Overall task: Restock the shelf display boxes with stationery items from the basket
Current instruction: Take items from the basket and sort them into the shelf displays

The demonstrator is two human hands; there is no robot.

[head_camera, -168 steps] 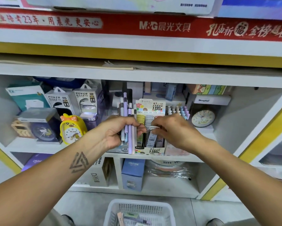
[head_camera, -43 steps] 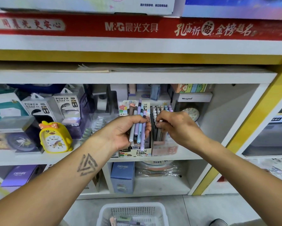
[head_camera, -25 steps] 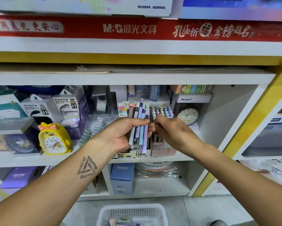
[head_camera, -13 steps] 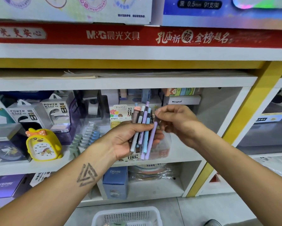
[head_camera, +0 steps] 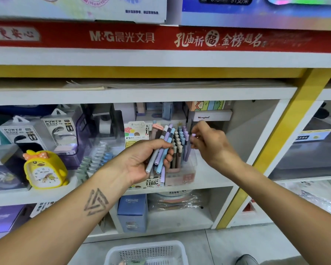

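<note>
Pastel pens (head_camera: 161,150), lilac, blue, grey and brown, fan out of our left hand (head_camera: 141,161) at the centre of the frame; its fingers and thumb curl round the bundle, tips pointing down toward the shelf (head_camera: 208,180). Just right of it our right hand (head_camera: 208,144) hangs in front of the display box (head_camera: 182,173), thumb and forefinger pinching the top of one lilac pen (head_camera: 188,150) that stands among the others in that box. We cannot tell whether that pen rests on the box floor or is lifted. Behind our left hand stands a refill box (head_camera: 139,131) with a printed card back.

At the lower edge of the frame, on the floor, we see the rim of the white basket (head_camera: 147,251); something lies in it, too cut off to name. At middle left of the frame a yellow clock (head_camera: 45,170) sits on the shelf, with two power bank packs (head_camera: 46,134) behind it. A blue carton (head_camera: 132,213) stands in the compartment below our left hand. Across the top of the frame runs a red banner (head_camera: 161,37) with white lettering.
</note>
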